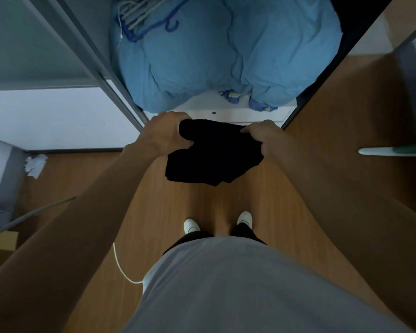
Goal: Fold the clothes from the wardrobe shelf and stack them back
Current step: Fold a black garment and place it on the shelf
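Your left hand [167,133] and right hand [262,138] both grip a black garment [214,155], bunched or folded into a thick bundle and held up in the air between them. Your left fingers [178,115] curl over its top left corner with the thumb pressed in underneath. Your right fingers [251,128] pinch the top right edge, closed tightly on the cloth. The rest of the garment hangs below and between your fingers, sagging toward you.

Just beyond your fingertips lies the white front edge of the wardrobe shelf [226,114]. You cannot tell whether the garment touches it. Farther past your fingers, a large blue duvet [226,51] fills the shelf, with a blue hanger [154,27] lying on its far left part.

Well below your hands is the wooden floor [178,200], where your white shoes [191,224] stand. A white cable [123,265] trails on the floor under your left forearm, and crumpled paper [35,164] lies far out to the left of your left fingers.
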`<action>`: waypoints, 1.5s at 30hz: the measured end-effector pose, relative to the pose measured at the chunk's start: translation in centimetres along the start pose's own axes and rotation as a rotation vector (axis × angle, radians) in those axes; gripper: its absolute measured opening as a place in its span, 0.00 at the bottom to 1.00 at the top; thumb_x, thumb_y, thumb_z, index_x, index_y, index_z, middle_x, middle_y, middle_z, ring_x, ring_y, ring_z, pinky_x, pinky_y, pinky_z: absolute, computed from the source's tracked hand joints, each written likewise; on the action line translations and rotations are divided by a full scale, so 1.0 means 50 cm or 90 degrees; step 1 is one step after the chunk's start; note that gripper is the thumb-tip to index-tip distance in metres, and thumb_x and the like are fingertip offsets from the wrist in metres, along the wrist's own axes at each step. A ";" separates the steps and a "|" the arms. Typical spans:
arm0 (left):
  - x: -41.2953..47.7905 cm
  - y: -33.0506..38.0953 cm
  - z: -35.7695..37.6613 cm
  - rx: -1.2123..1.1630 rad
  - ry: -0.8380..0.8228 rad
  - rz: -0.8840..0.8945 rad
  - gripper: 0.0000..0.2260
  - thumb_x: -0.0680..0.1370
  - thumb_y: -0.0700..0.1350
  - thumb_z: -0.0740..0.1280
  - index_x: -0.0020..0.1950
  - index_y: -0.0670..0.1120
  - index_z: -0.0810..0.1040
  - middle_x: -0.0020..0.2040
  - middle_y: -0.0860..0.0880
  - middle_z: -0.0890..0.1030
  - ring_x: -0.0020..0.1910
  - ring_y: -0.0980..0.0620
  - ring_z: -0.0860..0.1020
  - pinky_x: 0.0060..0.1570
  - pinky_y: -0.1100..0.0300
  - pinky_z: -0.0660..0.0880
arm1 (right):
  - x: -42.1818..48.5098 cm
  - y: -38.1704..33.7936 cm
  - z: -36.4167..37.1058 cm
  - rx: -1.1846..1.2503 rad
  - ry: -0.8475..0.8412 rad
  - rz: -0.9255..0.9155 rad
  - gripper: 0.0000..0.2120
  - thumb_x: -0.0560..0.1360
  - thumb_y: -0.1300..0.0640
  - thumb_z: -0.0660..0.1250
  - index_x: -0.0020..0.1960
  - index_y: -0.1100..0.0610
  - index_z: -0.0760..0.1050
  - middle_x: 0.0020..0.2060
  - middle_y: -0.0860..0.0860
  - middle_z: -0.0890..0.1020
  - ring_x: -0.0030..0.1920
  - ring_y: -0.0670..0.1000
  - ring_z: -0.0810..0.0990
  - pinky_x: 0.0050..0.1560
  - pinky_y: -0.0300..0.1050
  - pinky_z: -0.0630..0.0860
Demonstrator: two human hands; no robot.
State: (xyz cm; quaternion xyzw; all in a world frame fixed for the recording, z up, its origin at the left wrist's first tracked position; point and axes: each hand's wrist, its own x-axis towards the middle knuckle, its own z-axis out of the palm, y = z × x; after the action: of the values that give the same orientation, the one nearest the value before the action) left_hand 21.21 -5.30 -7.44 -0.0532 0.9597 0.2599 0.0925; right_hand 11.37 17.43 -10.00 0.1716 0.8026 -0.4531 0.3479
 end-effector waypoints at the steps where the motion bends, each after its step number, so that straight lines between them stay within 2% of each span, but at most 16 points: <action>1: 0.000 0.005 -0.001 0.057 0.021 0.012 0.19 0.67 0.58 0.67 0.53 0.51 0.82 0.50 0.50 0.84 0.50 0.46 0.80 0.54 0.50 0.77 | 0.006 0.001 -0.003 -0.100 -0.007 -0.034 0.12 0.78 0.56 0.70 0.53 0.65 0.76 0.50 0.57 0.79 0.45 0.54 0.80 0.38 0.40 0.77; 4: 0.005 0.006 -0.004 0.142 0.049 0.068 0.16 0.71 0.57 0.71 0.52 0.50 0.84 0.48 0.48 0.84 0.49 0.44 0.81 0.50 0.46 0.78 | 0.012 0.002 -0.008 -0.374 -0.025 -0.115 0.19 0.80 0.50 0.65 0.63 0.62 0.78 0.61 0.57 0.80 0.59 0.57 0.79 0.58 0.45 0.75; 8: 0.006 -0.009 -0.023 0.132 0.061 0.063 0.13 0.71 0.56 0.75 0.51 0.50 0.84 0.47 0.49 0.83 0.48 0.47 0.80 0.49 0.51 0.77 | -0.014 -0.015 -0.009 -0.400 -0.069 -0.272 0.33 0.73 0.27 0.58 0.64 0.50 0.78 0.63 0.50 0.79 0.59 0.50 0.78 0.61 0.47 0.73; 12: 0.006 -0.025 -0.071 -0.011 0.005 0.037 0.10 0.70 0.55 0.77 0.37 0.59 0.76 0.38 0.57 0.79 0.43 0.52 0.80 0.43 0.56 0.74 | -0.050 -0.056 0.050 -0.561 -0.199 -0.497 0.48 0.65 0.30 0.70 0.78 0.44 0.56 0.73 0.47 0.70 0.69 0.49 0.71 0.67 0.49 0.69; 14: 0.006 -0.031 -0.090 -0.097 0.010 0.029 0.11 0.69 0.53 0.79 0.39 0.59 0.76 0.39 0.57 0.79 0.43 0.53 0.80 0.42 0.59 0.74 | -0.048 -0.076 0.083 -0.602 -0.102 -0.584 0.36 0.71 0.41 0.70 0.75 0.48 0.63 0.66 0.52 0.77 0.63 0.54 0.76 0.61 0.53 0.74; 17: -0.011 -0.050 -0.108 -0.312 0.126 -0.030 0.15 0.72 0.50 0.77 0.55 0.56 0.77 0.47 0.55 0.79 0.47 0.60 0.78 0.52 0.65 0.74 | -0.048 -0.121 0.111 -0.554 0.000 -0.616 0.16 0.75 0.50 0.68 0.60 0.56 0.77 0.53 0.54 0.82 0.54 0.56 0.80 0.50 0.48 0.75; 20: -0.049 -0.101 -0.115 -0.266 0.296 -0.261 0.15 0.73 0.62 0.69 0.50 0.52 0.76 0.42 0.56 0.79 0.43 0.58 0.78 0.48 0.61 0.73 | -0.051 -0.159 0.128 -0.588 0.093 -0.619 0.12 0.76 0.50 0.68 0.51 0.58 0.78 0.48 0.56 0.82 0.49 0.57 0.80 0.43 0.44 0.68; 22: -0.085 -0.149 -0.112 -0.251 0.167 -0.445 0.30 0.73 0.72 0.60 0.46 0.45 0.81 0.42 0.49 0.84 0.42 0.50 0.82 0.46 0.56 0.75 | -0.060 -0.174 0.143 -0.608 0.139 -0.640 0.10 0.76 0.50 0.67 0.48 0.57 0.78 0.45 0.55 0.83 0.47 0.57 0.81 0.41 0.45 0.68; 24: -0.124 -0.183 -0.097 -0.502 -0.111 -0.559 0.44 0.69 0.79 0.53 0.50 0.40 0.84 0.48 0.41 0.86 0.47 0.44 0.84 0.47 0.52 0.77 | -0.073 -0.182 0.160 -0.601 0.167 -0.672 0.08 0.76 0.52 0.65 0.45 0.56 0.78 0.41 0.54 0.82 0.44 0.57 0.81 0.40 0.45 0.68; 26: -0.142 -0.205 -0.074 -0.793 -0.263 -0.556 0.53 0.64 0.83 0.53 0.60 0.35 0.79 0.56 0.35 0.83 0.56 0.36 0.82 0.53 0.45 0.77 | -0.091 -0.181 0.178 -0.591 0.185 -0.721 0.06 0.76 0.53 0.66 0.47 0.53 0.80 0.40 0.54 0.83 0.43 0.58 0.81 0.41 0.45 0.67; 30: -0.116 -0.212 -0.042 -1.193 -0.207 -0.484 0.53 0.65 0.78 0.64 0.74 0.39 0.63 0.66 0.31 0.75 0.61 0.28 0.77 0.56 0.37 0.76 | -0.114 -0.154 0.205 -0.577 0.094 -0.854 0.19 0.73 0.62 0.68 0.63 0.51 0.81 0.53 0.55 0.86 0.54 0.59 0.83 0.51 0.48 0.75; 32: -0.098 -0.217 -0.034 -1.218 -0.127 -0.478 0.45 0.67 0.71 0.70 0.72 0.41 0.69 0.65 0.36 0.78 0.58 0.33 0.81 0.54 0.41 0.79 | -0.122 -0.123 0.221 -0.617 -0.014 -0.898 0.21 0.70 0.66 0.68 0.62 0.54 0.82 0.57 0.55 0.85 0.57 0.58 0.83 0.56 0.55 0.79; 36: -0.070 -0.229 -0.016 -0.946 -0.072 -0.545 0.20 0.73 0.50 0.75 0.61 0.41 0.78 0.48 0.42 0.85 0.42 0.46 0.86 0.34 0.58 0.80 | -0.141 -0.061 0.253 -0.679 -0.113 -0.830 0.29 0.64 0.67 0.64 0.64 0.58 0.80 0.60 0.56 0.83 0.62 0.59 0.81 0.60 0.61 0.77; 39: -0.059 -0.232 -0.023 -0.874 -0.065 -0.544 0.21 0.73 0.45 0.74 0.63 0.40 0.76 0.53 0.41 0.83 0.47 0.45 0.84 0.38 0.57 0.79 | -0.147 -0.045 0.258 -0.609 -0.265 -0.682 0.35 0.66 0.62 0.59 0.74 0.57 0.70 0.72 0.54 0.73 0.75 0.54 0.68 0.75 0.59 0.63; 41: -0.053 -0.226 -0.041 -0.876 -0.017 -0.496 0.18 0.72 0.43 0.74 0.60 0.42 0.77 0.50 0.43 0.84 0.42 0.47 0.86 0.34 0.60 0.80 | -0.144 -0.038 0.246 -0.510 -0.327 -0.622 0.34 0.67 0.63 0.59 0.74 0.56 0.68 0.75 0.54 0.67 0.77 0.53 0.61 0.78 0.55 0.53; 45: -0.034 -0.204 -0.111 -0.887 0.030 -0.357 0.22 0.71 0.39 0.74 0.65 0.48 0.76 0.54 0.44 0.84 0.49 0.45 0.85 0.39 0.59 0.81 | -0.125 -0.061 0.220 -0.271 -0.032 -0.489 0.24 0.78 0.56 0.67 0.73 0.54 0.69 0.76 0.53 0.65 0.75 0.50 0.63 0.75 0.44 0.57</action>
State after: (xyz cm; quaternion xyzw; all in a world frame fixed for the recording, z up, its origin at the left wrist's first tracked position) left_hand 23.60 -16.80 -7.36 -0.3473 0.5253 0.7727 0.0796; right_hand 18.35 6.73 -7.51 -0.2258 0.8748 -0.3784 0.2015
